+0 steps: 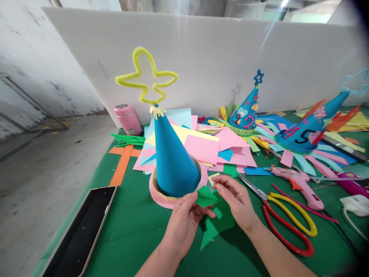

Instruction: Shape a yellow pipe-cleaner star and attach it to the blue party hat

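My left hand (186, 217) pinches a small folded piece of green paper (206, 197) between thumb and fingers. Close to that paper's upper right side, my right hand (235, 200) has its thumb and forefinger curled together; what lies between them, if anything, is too small to make out. Below both hands, a larger cut sheet of green paper (220, 223) rests on the table. Just behind my left hand stands a blue paper cone hat (174, 157) with a pink brim (161, 199). A yellow pipe-cleaner shape (140, 77) tops it, above a cream paper collar (157, 111).
Scissors (265, 198) lie right of my right hand, near a pink glue gun (298, 182). A phone (82, 231) is at left. Behind are a pink bottle (128, 119), coloured paper (201, 148), two decorated hats (245, 111) and a white board (201, 57).
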Tool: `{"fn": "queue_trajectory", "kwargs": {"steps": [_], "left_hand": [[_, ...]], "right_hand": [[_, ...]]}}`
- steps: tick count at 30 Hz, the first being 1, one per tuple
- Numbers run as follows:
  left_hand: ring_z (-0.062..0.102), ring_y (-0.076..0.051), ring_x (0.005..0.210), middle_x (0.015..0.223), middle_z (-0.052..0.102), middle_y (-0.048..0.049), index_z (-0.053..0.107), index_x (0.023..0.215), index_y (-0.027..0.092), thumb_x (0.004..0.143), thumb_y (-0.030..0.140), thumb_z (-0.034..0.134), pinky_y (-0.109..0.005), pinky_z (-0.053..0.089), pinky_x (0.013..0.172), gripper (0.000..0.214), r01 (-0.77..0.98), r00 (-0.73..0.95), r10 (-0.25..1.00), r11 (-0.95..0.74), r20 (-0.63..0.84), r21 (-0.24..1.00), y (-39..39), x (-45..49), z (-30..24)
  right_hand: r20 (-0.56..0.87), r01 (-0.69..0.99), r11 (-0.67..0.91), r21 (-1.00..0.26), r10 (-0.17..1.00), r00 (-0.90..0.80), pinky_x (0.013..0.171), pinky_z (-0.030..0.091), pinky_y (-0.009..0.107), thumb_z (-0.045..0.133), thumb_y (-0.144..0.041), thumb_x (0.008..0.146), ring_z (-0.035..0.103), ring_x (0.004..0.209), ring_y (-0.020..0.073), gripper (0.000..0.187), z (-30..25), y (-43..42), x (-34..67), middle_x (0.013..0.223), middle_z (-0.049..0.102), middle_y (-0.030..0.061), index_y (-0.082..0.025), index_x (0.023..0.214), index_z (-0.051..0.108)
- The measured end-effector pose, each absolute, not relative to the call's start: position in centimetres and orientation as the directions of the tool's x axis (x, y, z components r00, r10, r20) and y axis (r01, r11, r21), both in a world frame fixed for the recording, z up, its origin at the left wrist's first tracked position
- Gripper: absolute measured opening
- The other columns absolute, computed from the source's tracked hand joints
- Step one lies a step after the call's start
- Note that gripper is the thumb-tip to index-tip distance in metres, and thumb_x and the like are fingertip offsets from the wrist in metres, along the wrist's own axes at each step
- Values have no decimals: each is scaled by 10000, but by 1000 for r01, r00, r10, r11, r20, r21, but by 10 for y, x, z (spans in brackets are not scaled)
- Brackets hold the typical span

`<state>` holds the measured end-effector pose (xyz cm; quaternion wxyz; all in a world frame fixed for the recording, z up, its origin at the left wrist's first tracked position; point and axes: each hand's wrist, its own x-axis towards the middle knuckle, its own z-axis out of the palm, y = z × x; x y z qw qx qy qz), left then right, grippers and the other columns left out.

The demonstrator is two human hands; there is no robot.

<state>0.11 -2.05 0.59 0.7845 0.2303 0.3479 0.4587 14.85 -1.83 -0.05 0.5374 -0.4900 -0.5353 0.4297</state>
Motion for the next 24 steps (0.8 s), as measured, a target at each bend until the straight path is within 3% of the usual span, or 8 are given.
{"fn": "queue_trajectory", "kwargs": {"steps": [6, 12, 18, 21, 24], "left_hand": [[621, -174, 585, 635, 682, -40, 654, 693, 127, 776, 219, 549, -292, 440, 647, 162, -599, 318, 896, 444, -312, 666, -20, 1, 6], [613, -181, 536, 635, 684, -78, 644, 708, 101, 780, 263, 542, -303, 439, 615, 204, -557, 336, 883, 466, -326, 688, -21, 3, 8], [587, -143, 538, 611, 653, -46, 643, 720, 108, 748, 222, 590, -260, 426, 605, 129, -505, 303, 895, 443, -328, 741, -21, 3, 7], [575, -122, 524, 611, 650, -36, 652, 751, 111, 735, 208, 606, -234, 422, 587, 108, -480, 303, 895, 440, -327, 759, -21, 2, 7], [581, -121, 525, 608, 654, -34, 651, 727, 122, 705, 215, 637, -233, 433, 598, 97, -483, 282, 897, 439, -340, 757, -20, 1, 9]], "right_hand": [[159, 296, 221, -929, 963, -218, 697, 452, 282, 626, -265, 708, 519, 838, 182, 408, 22, -24, 155, 981, 543, 52, -223, 1089, 487], [187, 406, 220, -887, 975, -119, 592, 424, 234, 537, -253, 784, 502, 661, 136, 67, 17, -25, 150, 728, 549, 7, -191, 791, 561], [142, 339, 153, -928, 988, -57, 567, 437, 224, 555, -269, 782, 506, 630, 126, 138, 4, -23, 148, 705, 551, -1, -186, 891, 567], [136, 272, 147, -951, 989, -56, 620, 467, 243, 571, -259, 770, 536, 709, 143, 230, 1, -25, 149, 808, 569, 22, -199, 989, 543], [176, 235, 180, -955, 984, -42, 648, 480, 256, 580, -238, 758, 542, 736, 146, 219, 1, -27, 150, 901, 569, 39, -208, 969, 531]]}}
